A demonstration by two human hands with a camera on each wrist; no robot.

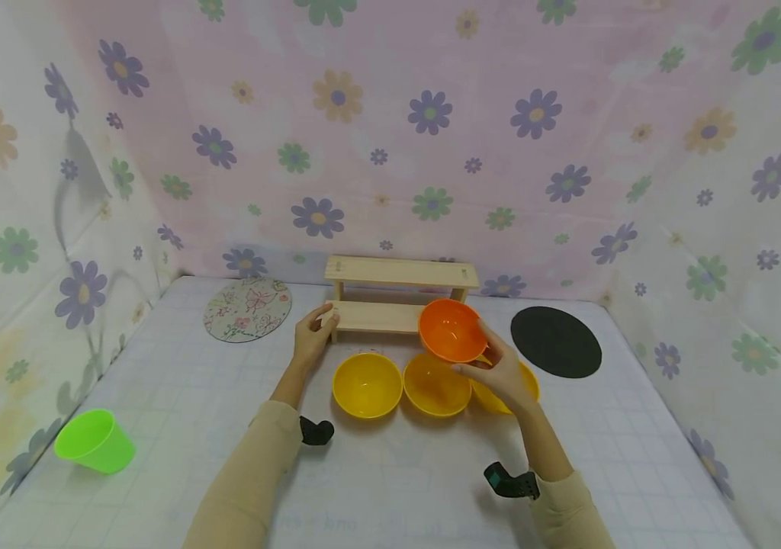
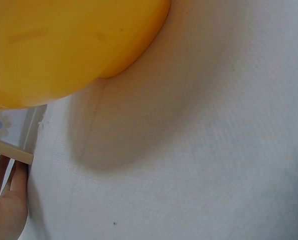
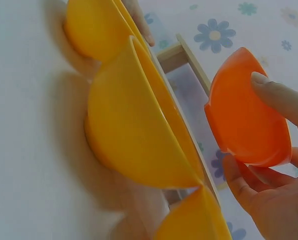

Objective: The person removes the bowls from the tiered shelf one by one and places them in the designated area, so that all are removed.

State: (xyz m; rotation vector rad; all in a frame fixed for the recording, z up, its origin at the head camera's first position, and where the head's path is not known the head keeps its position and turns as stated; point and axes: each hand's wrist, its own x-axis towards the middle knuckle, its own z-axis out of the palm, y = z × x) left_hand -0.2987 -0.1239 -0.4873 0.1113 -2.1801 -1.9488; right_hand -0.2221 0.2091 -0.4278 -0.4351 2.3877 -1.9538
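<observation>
My right hand [image 1: 503,374] grips an orange bowl [image 1: 451,329] by its right side, lifted above the row of yellow bowls and in front of the shelf. In the right wrist view, the thumb presses one side of the orange bowl [image 3: 249,115] and the other fingers curl round its bottom. My left hand [image 1: 311,335] holds the left end of a two-tier wooden shelf [image 1: 380,317] at the lower board. Below, a left yellow bowl [image 1: 367,386], a middle yellow bowl [image 1: 437,389] and a right yellow bowl [image 1: 528,387] stand side by side; the right one is partly hidden by my hand.
A flower-patterned round mat [image 1: 248,309] lies at the back left, and a black round mat [image 1: 555,341] at the back right. A tilted green cup [image 1: 97,442] sits near the left edge. Flowered cloth walls [image 1: 390,130] enclose the table.
</observation>
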